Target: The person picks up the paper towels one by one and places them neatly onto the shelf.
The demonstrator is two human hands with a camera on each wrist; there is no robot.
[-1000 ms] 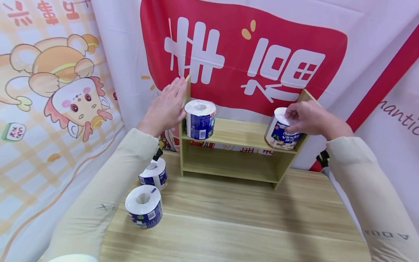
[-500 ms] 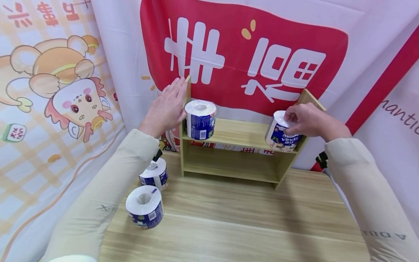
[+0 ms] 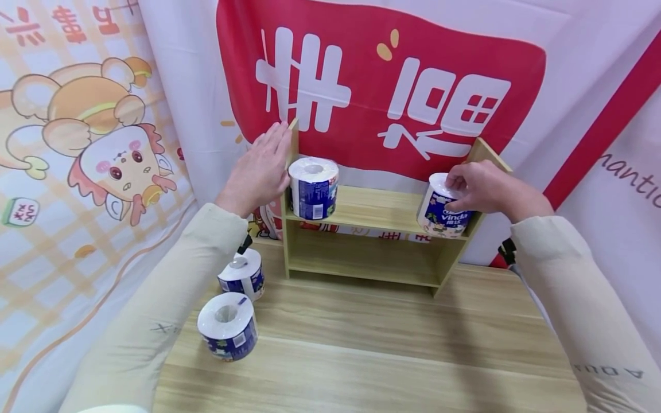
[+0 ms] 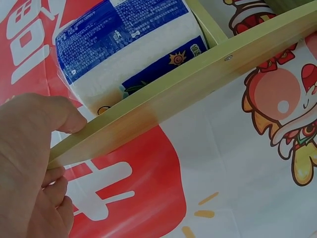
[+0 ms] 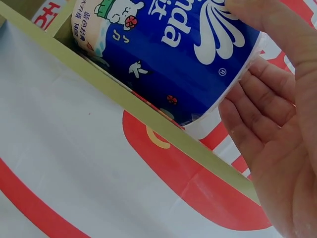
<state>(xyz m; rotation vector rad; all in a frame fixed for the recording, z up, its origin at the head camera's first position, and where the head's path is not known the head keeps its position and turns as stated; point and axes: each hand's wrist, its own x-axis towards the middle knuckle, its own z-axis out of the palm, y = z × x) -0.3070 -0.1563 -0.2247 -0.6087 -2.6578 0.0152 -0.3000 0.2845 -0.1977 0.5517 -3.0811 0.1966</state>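
A small wooden shelf (image 3: pixel 372 209) stands at the back of the table. My left hand (image 3: pixel 260 169) lies flat against the outside of its left side panel (image 4: pixel 188 94), fingers straight and thumb (image 4: pixel 64 116) at the panel's edge. Just inside that panel a wrapped toilet roll (image 3: pixel 312 188) stands on the upper board, seen close up as the roll (image 4: pixel 124 44) in the left wrist view. My right hand (image 3: pixel 477 186) grips a blue "Vinda" roll (image 3: pixel 441 212) at the right end of that board, fingers curled over its top. The right wrist view shows this roll (image 5: pixel 168 54) against my palm (image 5: pixel 277 124).
Two more wrapped rolls (image 3: pixel 242 274) (image 3: pixel 227 326) stand on the wooden table (image 3: pixel 387 344) at the front left, under my left forearm. The shelf's lower board (image 3: pixel 361 261) holds nothing. A printed cloth backdrop (image 3: pixel 387 86) hangs right behind the shelf.
The roll in my right hand has come a little closer to upright at the shelf's right end. My left hand has stayed on the side panel.
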